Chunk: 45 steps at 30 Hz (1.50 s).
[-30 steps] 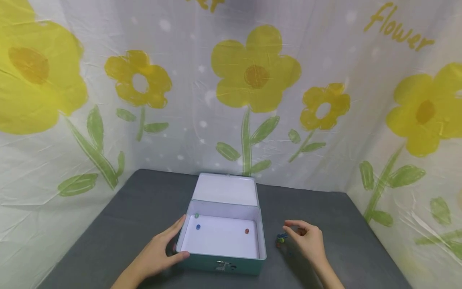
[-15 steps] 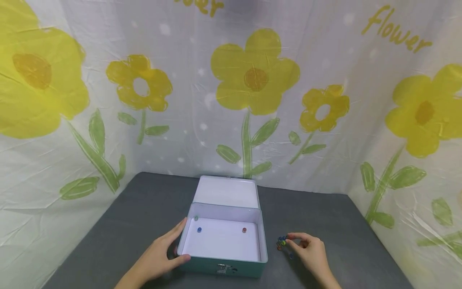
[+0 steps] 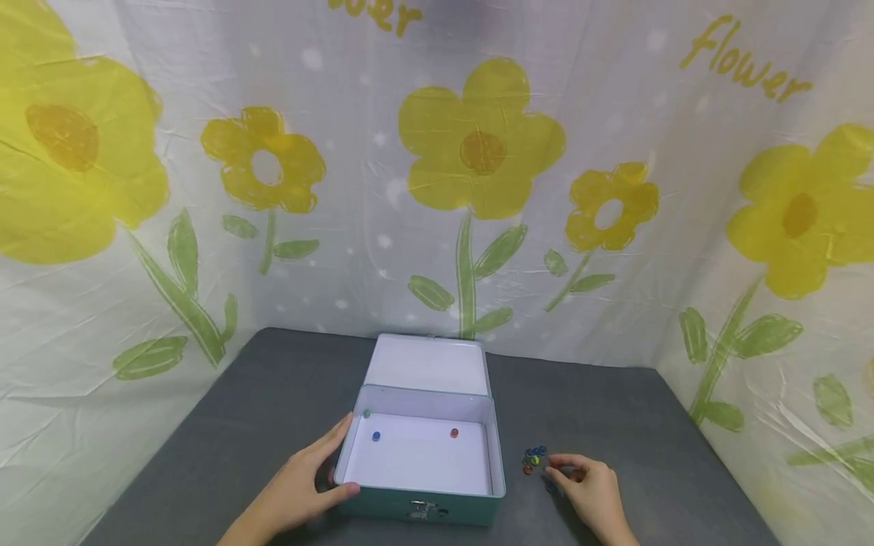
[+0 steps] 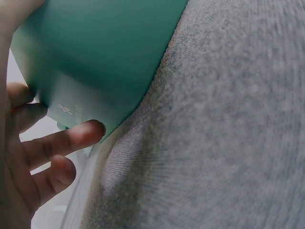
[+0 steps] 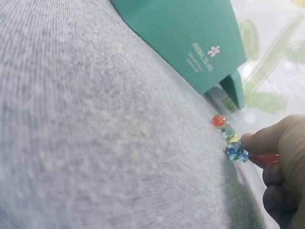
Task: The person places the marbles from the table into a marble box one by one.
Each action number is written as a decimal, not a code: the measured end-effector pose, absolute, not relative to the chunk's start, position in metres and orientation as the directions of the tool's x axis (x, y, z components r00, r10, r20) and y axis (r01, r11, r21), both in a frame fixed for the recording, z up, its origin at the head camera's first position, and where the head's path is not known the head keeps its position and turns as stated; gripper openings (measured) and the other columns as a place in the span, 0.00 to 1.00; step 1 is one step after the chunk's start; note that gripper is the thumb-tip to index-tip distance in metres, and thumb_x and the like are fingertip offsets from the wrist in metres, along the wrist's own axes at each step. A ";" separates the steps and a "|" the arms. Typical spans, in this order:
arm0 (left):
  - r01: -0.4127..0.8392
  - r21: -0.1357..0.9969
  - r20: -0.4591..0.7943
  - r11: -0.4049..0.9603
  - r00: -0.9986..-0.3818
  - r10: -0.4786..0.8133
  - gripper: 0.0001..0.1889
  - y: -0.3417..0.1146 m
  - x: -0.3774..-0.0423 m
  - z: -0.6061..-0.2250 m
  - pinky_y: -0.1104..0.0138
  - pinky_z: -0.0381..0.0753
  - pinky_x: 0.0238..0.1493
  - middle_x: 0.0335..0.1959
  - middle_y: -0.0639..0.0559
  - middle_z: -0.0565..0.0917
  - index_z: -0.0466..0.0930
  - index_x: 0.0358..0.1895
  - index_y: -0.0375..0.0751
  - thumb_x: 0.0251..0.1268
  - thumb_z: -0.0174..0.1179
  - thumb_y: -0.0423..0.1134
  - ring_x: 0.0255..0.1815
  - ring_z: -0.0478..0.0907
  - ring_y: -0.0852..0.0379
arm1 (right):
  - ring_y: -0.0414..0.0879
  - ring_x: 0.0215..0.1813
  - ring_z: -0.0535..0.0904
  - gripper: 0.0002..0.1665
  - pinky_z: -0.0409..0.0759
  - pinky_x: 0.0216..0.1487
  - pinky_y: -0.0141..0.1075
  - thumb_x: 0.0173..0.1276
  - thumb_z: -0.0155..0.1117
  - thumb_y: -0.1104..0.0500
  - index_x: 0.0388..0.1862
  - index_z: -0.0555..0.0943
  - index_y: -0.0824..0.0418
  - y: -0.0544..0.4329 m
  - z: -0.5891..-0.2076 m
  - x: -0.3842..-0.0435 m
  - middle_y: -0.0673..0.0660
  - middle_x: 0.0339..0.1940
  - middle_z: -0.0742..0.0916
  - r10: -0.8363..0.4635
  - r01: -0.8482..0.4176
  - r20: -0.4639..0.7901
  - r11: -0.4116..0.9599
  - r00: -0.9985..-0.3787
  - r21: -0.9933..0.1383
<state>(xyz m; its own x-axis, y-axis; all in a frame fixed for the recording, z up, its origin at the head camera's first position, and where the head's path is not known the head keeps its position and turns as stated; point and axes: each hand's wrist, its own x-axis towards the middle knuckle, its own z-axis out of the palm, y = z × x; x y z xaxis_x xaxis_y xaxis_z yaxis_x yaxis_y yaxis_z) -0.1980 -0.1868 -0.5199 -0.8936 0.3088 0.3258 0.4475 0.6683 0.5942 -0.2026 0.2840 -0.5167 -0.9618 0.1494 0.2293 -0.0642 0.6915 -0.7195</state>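
A green tin box [image 3: 382, 499] with a white inside stands on the dark table, its lid laid back. My left hand [image 3: 300, 479] holds its near left corner, thumb at the front rim and fingers along the left wall. Inside lie a green marble [image 3: 366, 414], a blue marble [image 3: 376, 436] and a red marble [image 3: 454, 433]. My right hand [image 3: 591, 489] is low beside a small cluster of glass marbles [image 3: 535, 460], thumb and index finger close together at its right edge. I cannot tell whether a marble sits between those fingertips.
The open lid [image 3: 429, 364] lies behind the box. Orange [image 5: 218, 120] and blue marbles [image 5: 233, 152] show in the right wrist view's cluster. The flowered curtain [image 3: 369, 227] hangs behind the table [image 3: 594, 409] and at both sides.
My right hand has come down and toward me, to the cluster's near right edge. Inside the box the red marble has rolled left. The left hand stays at the box corner.
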 end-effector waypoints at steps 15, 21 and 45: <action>0.472 0.570 0.368 0.672 -0.879 0.304 0.52 -0.188 -0.199 -0.524 0.37 0.78 0.66 0.81 0.43 0.68 0.61 0.85 0.46 0.61 0.76 0.58 0.77 0.71 0.39 | 0.35 0.13 0.60 0.06 0.61 0.17 0.28 0.63 0.81 0.63 0.40 0.94 0.60 0.284 -0.518 -0.203 0.47 0.15 0.83 0.169 -0.023 0.199 0.705 -0.965 -0.709; 0.466 0.573 0.356 0.674 -0.882 0.308 0.52 -0.189 -0.200 -0.525 0.37 0.78 0.66 0.82 0.43 0.67 0.60 0.85 0.48 0.62 0.75 0.59 0.77 0.71 0.39 | 0.36 0.13 0.62 0.06 0.60 0.17 0.28 0.62 0.82 0.61 0.38 0.94 0.58 0.285 -0.512 -0.196 0.47 0.16 0.85 0.160 0.000 0.156 0.697 -0.975 -0.717; 0.470 0.574 0.359 0.670 -0.880 0.310 0.52 -0.189 -0.200 -0.524 0.37 0.77 0.67 0.81 0.41 0.67 0.59 0.85 0.48 0.62 0.75 0.60 0.77 0.71 0.39 | 0.38 0.13 0.62 0.06 0.61 0.17 0.30 0.61 0.82 0.60 0.37 0.94 0.55 0.292 -0.520 -0.184 0.49 0.13 0.81 0.178 0.054 0.103 0.705 -0.979 -0.707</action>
